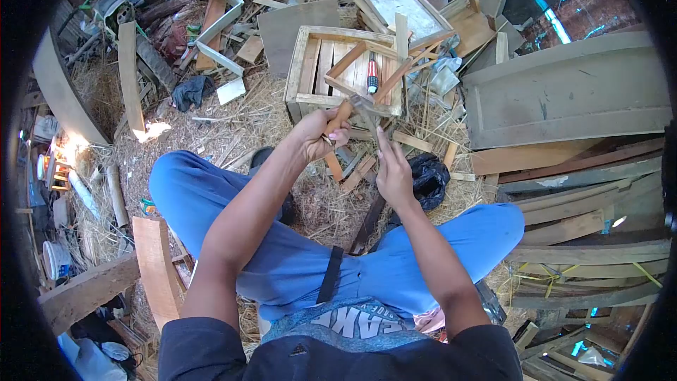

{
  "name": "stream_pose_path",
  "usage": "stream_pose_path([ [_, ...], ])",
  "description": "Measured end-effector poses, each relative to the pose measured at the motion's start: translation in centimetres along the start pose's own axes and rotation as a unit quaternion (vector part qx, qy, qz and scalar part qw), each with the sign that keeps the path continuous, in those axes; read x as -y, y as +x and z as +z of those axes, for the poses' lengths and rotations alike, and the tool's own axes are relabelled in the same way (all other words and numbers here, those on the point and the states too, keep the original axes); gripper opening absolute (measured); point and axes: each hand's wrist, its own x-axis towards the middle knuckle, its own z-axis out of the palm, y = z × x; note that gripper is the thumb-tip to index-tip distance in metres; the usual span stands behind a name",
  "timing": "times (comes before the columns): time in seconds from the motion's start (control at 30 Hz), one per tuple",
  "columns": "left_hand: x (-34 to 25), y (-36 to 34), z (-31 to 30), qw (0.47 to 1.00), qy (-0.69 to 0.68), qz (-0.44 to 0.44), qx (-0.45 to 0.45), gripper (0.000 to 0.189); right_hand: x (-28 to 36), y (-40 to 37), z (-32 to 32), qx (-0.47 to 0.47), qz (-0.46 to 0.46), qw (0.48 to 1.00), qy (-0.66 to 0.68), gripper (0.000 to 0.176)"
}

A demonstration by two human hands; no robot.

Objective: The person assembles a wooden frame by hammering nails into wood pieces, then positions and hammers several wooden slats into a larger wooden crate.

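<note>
My left hand (324,134) is closed around the brown wooden handle (340,114) of a tool with a grey metal head (367,106). My right hand (395,173) is raised beside it, fingers close together and pointing forward, the fingertips right by the underside of the metal head. What those fingers pinch I cannot tell. Just beyond both hands stands a wooden crate (303,63) with a slatted bottom. A small wooden frame (347,60) of joined strips rests over the crate, next to a red and black screwdriver-like handle (372,77).
My crossed legs (204,190) flank the straw-covered ground. Boards (564,92) are stacked along the right side. A framed panel (395,3) and wood scraps lie behind the crate. A black plastic bag (429,180) sits by my right hand; a curved plank (155,268) stands at left.
</note>
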Motion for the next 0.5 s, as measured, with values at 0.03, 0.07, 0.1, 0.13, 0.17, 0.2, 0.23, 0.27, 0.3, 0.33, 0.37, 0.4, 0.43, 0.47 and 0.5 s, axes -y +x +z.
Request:
stream_pose_path([
  [0.03,0.0,0.0,0.0,1.000,0.002,0.004,0.002,0.028,-0.2,-0.1,0.2,0.022,0.011,0.999,-0.028,0.062],
  [0.07,0.0,0.0,0.0,1.000,0.003,0.003,0.003,0.028,-0.3,-0.2,0.2,0.043,0.022,0.997,-0.057,0.062],
  [0.1,0.0,0.0,0.0,1.000,0.000,0.000,0.002,0.028,-0.2,-0.3,0.1,0.041,0.023,0.997,-0.057,0.062],
  [0.13,-0.1,0.0,0.0,1.000,-0.003,-0.002,0.001,0.028,-0.2,-0.3,0.0,0.045,0.016,0.999,-0.024,0.062],
  [0.17,-0.1,0.0,0.1,1.000,0.000,-0.002,0.002,0.028,-0.1,-0.3,0.0,0.050,0.008,0.999,0.008,0.063],
  [0.2,0.0,-0.2,0.2,1.000,-0.001,-0.002,0.001,0.028,0.0,-0.3,-0.1,0.049,0.007,0.999,0.008,0.063],
  [0.23,0.0,-0.3,0.3,1.000,-0.002,-0.001,0.001,0.029,0.1,-0.3,-0.1,0.038,0.011,0.999,0.021,0.063],
  [0.27,0.0,-0.4,0.3,1.000,-0.002,0.001,0.002,0.029,0.1,-0.2,-0.1,0.028,0.014,0.999,0.033,0.063],
  [0.3,-0.1,-0.4,0.2,1.000,-0.004,-0.003,0.007,0.029,-0.1,0.0,-0.1,0.028,0.012,0.999,0.032,0.063],
  [0.33,-0.1,-0.3,0.0,1.000,-0.005,-0.007,0.012,0.030,-0.6,0.2,0.0,0.043,0.027,0.999,0.007,0.061],
  [0.37,-0.1,-0.2,-0.2,1.000,-0.004,-0.009,0.013,0.030,-0.9,0.2,0.0,0.056,0.044,0.997,-0.018,0.060],
  [0.4,-0.2,-0.1,-0.3,1.000,-0.002,-0.020,0.020,0.028,-0.8,0.2,-0.3,0.053,0.045,0.997,-0.018,0.060],
  [0.43,-0.4,0.0,-0.4,0.999,0.002,-0.030,0.027,0.027,-0.7,0.1,-0.6,0.046,0.033,0.998,-0.008,0.059],
  [0.47,-0.4,0.0,-0.7,0.999,0.004,-0.031,0.026,0.027,-0.5,0.1,-0.8,0.040,0.020,0.999,0.003,0.059],
  [0.5,-0.2,-0.2,-0.8,0.998,0.054,-0.013,0.024,0.029,-0.2,0.1,-0.9,0.040,0.021,0.999,0.004,0.059],
])
